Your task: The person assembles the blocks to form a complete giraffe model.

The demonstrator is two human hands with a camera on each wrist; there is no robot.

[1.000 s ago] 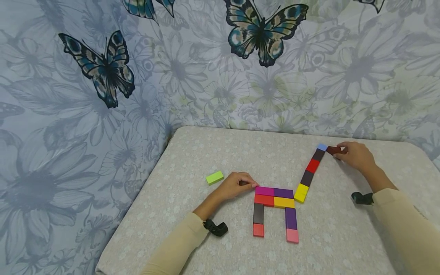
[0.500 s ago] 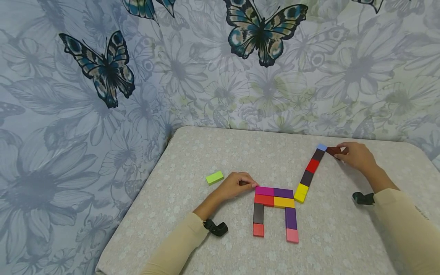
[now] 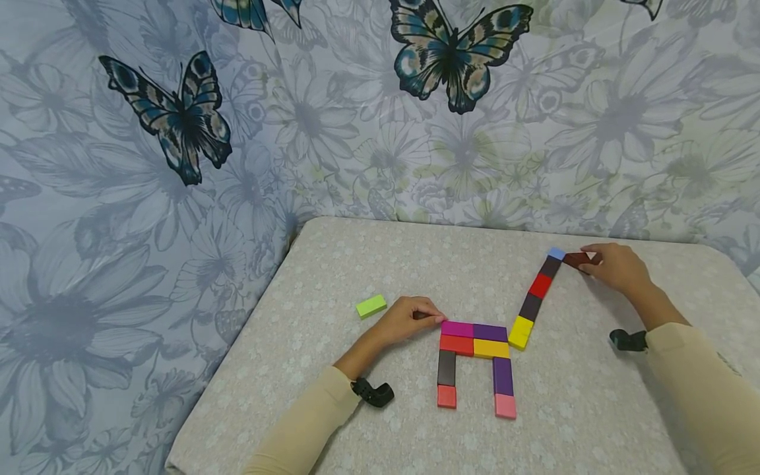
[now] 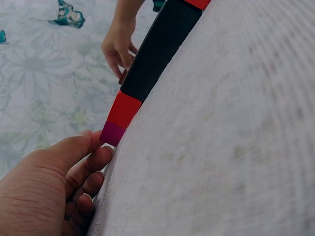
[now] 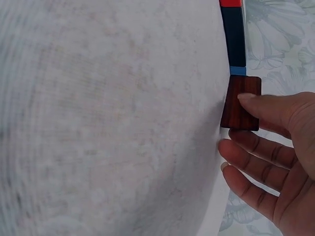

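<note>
Flat coloured wooden blocks lie on the cloth-covered table. My left hand (image 3: 408,322) touches the outer corner of the magenta block (image 3: 457,328), thumb and index fingertips (image 4: 106,154) at its end. That block adjoins a dark purple block (image 3: 490,333), with a red block (image 3: 456,346) and a yellow-orange block (image 3: 491,348) along the near side. My right hand (image 3: 619,269) pinches a reddish-brown block (image 5: 241,105), the thumb on its face; its end meets the light blue block (image 3: 556,253) topping a slanted row.
The slanted row runs down through dark blocks, a red block (image 3: 540,285) and a yellow block (image 3: 520,334). Two block columns, ending in a coral block (image 3: 446,396) and a pink block (image 3: 505,406), extend toward me. A lime green block (image 3: 371,306) lies apart, behind my left forearm.
Almost nothing moves; both hands keep their places at the blocks. The right hand's fingers shift very slightly on the reddish-brown block, and the head view tilts a little.
</note>
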